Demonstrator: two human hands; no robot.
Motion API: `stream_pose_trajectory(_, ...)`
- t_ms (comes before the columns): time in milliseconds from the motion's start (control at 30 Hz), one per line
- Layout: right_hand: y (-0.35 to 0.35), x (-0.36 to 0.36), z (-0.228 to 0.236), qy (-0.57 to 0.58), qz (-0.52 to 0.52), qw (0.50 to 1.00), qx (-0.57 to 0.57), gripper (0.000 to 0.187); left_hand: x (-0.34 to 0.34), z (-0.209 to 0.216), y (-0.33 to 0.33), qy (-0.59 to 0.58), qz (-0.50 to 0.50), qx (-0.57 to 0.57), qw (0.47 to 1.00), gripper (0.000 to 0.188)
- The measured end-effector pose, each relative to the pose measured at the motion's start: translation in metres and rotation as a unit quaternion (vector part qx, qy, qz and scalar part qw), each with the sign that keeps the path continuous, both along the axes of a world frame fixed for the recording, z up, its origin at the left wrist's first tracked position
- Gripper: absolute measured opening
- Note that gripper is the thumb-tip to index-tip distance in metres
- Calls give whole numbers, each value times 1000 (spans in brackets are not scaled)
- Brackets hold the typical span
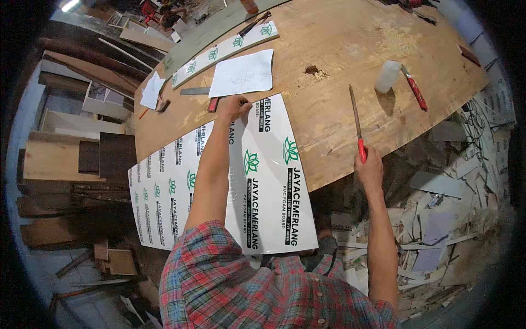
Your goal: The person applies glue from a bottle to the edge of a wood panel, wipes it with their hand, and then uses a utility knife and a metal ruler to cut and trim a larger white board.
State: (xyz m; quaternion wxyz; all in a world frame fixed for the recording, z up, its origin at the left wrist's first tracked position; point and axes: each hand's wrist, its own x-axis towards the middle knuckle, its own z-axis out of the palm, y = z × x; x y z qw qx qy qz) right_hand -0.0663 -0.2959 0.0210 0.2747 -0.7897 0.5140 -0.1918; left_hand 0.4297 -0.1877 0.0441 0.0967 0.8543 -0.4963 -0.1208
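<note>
A large white foam board (274, 175) with green leaf prints and black lettering lies over the near edge of the wooden table, close to my body. At its far edge is my left hand (235, 108), fingers curled and pressed against the board. My right hand (368, 164) is closed around the red handle of a long, thin metal file (356, 118). The file points away from me above the tabletop, right of the board and apart from it. Just beyond my left hand lie a red-ended tool (213, 105) and a flat metal strip (194, 91), partly under a paper sheet (241, 74).
On the wooden table (323, 126) are a whitish bottle (387, 77), a red utility knife (413, 90), a small debris pile (313, 70) and a narrow printed board strip (219, 49). A hammer (163, 104) rests at the left edge. Offcuts (438, 183) litter the floor right.
</note>
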Motion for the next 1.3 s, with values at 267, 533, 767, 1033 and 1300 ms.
stream_pose_trajectory(267,-3,0,2,-43,24,998,31,30,44,27,-3,23,17,-108,994,28)
stream_pose_trajectory(533,-16,-2,-8,-7,21,999,48,34,48,76,8,378,185,-379,824,80)
stream_pose_trajectory(767,-15,2,-11,35,9,999,35,41,-176,-17,133,-10,-8,-66,998,83)
stream_pose_trajectory(1033,41,-45,-25,-109,-8,983,150,30,-332,-18,385,-32,175,10,984,66)
stream_pose_trajectory(1300,170,-92,-10,-210,20,945,249,28,-294,-19,548,-80,374,-68,922,55)
